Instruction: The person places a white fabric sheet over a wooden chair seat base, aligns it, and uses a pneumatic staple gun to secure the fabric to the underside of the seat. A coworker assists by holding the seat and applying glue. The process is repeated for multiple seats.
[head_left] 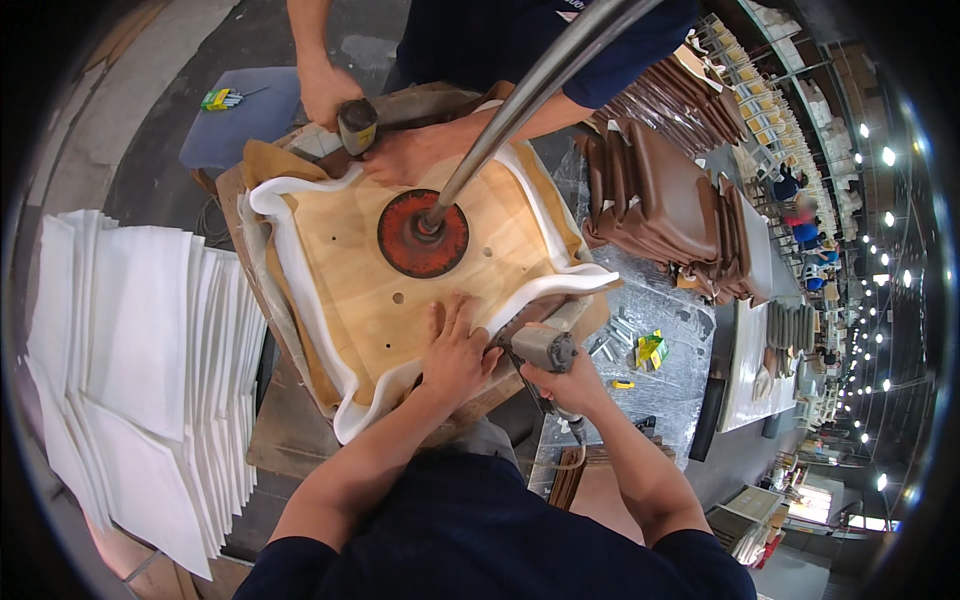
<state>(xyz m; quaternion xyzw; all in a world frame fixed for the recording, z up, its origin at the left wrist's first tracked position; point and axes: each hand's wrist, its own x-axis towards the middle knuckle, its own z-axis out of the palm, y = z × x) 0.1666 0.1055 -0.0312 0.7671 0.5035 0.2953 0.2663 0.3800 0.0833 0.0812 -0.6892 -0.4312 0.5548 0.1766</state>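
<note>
A plywood seat panel (340, 260) lies in front of me, with white padding (285, 235) and brown cover material (270, 160) turned up round its edges. A red round plate (400, 245) on a slanting metal rod (540, 80) rests on the middle of the wood. My left hand (458, 350) lies on the panel's near edge, fingers stretched over the wood. Just right of it, my right hand (572, 385) grips a grey staple gun (545, 348), its nose at the padded edge. A hose runs from the gun's lower end.
Across the panel, a co-worker's hand (328, 95) holds another staple gun (357, 125); their other hand (405, 155) presses the edge. White padding sheets (130, 350) are stacked left, brown covers (660, 200) right. Loose staples and a yellow-green box (651, 350) lie on a plastic-covered surface (680, 390).
</note>
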